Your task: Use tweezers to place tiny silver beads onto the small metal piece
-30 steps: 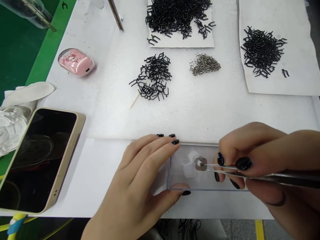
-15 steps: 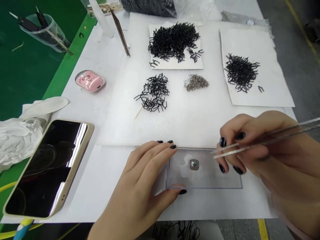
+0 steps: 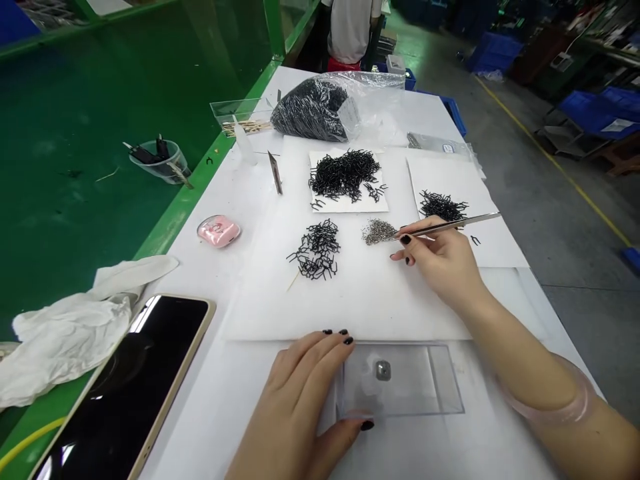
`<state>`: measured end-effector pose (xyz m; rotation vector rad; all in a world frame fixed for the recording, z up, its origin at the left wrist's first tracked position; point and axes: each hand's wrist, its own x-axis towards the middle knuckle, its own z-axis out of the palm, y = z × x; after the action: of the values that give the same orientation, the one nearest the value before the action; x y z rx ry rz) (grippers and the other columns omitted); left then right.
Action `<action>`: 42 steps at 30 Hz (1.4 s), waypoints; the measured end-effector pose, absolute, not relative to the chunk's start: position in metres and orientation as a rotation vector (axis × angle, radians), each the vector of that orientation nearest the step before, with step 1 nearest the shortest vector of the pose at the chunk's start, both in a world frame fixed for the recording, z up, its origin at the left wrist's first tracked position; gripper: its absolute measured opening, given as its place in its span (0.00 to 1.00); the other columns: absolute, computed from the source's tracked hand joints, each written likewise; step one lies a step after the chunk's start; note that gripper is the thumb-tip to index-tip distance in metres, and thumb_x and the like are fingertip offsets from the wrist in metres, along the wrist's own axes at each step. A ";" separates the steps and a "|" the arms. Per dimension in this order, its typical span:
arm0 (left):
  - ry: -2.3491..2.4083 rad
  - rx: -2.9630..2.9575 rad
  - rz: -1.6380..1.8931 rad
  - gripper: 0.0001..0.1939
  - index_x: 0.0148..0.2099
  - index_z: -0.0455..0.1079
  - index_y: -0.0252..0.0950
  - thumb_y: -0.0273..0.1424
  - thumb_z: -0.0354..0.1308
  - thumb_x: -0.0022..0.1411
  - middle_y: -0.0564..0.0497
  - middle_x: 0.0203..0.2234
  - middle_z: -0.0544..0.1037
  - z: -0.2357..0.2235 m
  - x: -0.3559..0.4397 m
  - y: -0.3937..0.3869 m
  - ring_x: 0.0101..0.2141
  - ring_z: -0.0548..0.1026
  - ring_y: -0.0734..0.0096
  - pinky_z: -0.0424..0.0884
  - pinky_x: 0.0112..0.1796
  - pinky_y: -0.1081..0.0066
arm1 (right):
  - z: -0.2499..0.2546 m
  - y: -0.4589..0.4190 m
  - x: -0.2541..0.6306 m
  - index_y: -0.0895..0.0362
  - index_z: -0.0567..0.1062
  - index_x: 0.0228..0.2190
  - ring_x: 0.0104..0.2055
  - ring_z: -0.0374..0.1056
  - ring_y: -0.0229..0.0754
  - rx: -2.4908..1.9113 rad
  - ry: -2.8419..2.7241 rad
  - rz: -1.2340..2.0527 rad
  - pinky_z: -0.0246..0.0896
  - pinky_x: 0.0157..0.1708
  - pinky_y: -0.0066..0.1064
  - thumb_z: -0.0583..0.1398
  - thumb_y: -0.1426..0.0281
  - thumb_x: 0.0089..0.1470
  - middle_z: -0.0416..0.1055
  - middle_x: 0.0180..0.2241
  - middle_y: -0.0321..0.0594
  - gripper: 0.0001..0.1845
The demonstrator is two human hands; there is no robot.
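Observation:
My left hand point(image 3: 303, 403) grips the left end of a clear plastic box point(image 3: 413, 383), fingers on its far edge and thumb on its near edge. A small rounded metal piece point(image 3: 383, 371) sits on the box. In my right hand point(image 3: 443, 263) is a pair of metal tweezers point(image 3: 463, 222), held between thumb and fingers. Their tips reach the right side of a pile of tiny metal parts point(image 3: 377, 231) on a white foam sheet point(image 3: 270, 300). Whether the tips hold a part is too small to tell.
Black forked pieces lie in a loose heap point(image 3: 320, 250), a larger heap point(image 3: 345, 175) and a right-hand heap point(image 3: 443, 207). A phone point(image 3: 135, 387), white gloves point(image 3: 75, 340), a pink case point(image 3: 219, 231) and a blade point(image 3: 275, 173) lie left. Behind is a filled plastic bag point(image 3: 310, 110).
My right hand has moved forward and left with the tweezers, from beside the box to the pile of tiny metal parts. My left hand keeps its hold. The view has tilted up.

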<state>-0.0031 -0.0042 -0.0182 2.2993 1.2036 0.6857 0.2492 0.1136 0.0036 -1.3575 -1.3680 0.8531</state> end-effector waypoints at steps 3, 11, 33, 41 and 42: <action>1.165 2.341 0.726 0.28 0.64 0.56 0.39 0.32 0.56 0.64 0.47 0.56 0.71 -0.022 -0.004 -0.005 0.56 0.67 0.57 0.73 0.52 0.58 | -0.006 0.118 0.248 0.61 0.72 0.35 0.25 0.70 0.34 -1.358 -1.369 0.838 0.66 0.22 0.24 0.64 0.67 0.59 0.71 0.30 0.35 0.09; 1.171 2.345 0.735 0.27 0.63 0.58 0.38 0.31 0.57 0.63 0.47 0.56 0.72 -0.025 -0.004 -0.005 0.56 0.67 0.57 0.73 0.52 0.60 | -0.009 0.115 0.247 0.61 0.73 0.35 0.25 0.69 0.35 -1.380 -1.418 0.778 0.64 0.21 0.24 0.63 0.68 0.59 0.70 0.28 0.34 0.08; 1.188 2.284 0.734 0.28 0.65 0.56 0.41 0.32 0.57 0.64 0.45 0.55 0.72 -0.017 -0.002 -0.005 0.56 0.68 0.54 0.73 0.52 0.55 | -0.002 0.111 0.248 0.55 0.73 0.33 0.25 0.72 0.38 -1.334 -1.448 0.767 0.62 0.21 0.27 0.62 0.71 0.58 0.70 0.26 0.35 0.02; 1.148 2.228 0.670 0.28 0.64 0.54 0.40 0.30 0.57 0.64 0.45 0.56 0.70 -0.008 0.000 -0.004 0.57 0.64 0.57 0.69 0.56 0.57 | 0.033 0.039 0.251 0.51 0.73 0.39 0.25 0.74 0.38 -0.899 -1.561 1.424 0.67 0.18 0.27 0.59 0.72 0.64 0.68 0.37 0.37 0.04; 1.146 2.222 0.664 0.28 0.64 0.54 0.40 0.30 0.57 0.64 0.45 0.56 0.69 -0.008 0.000 -0.004 0.58 0.63 0.58 0.68 0.56 0.57 | 0.034 0.032 0.252 0.50 0.73 0.41 0.27 0.75 0.39 -0.860 -1.551 1.512 0.67 0.18 0.25 0.58 0.73 0.64 0.67 0.36 0.37 0.06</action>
<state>-0.0002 -0.0040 -0.0076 2.2224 1.1461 0.6636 0.2516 0.0325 0.0339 -0.8597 -1.5509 1.5116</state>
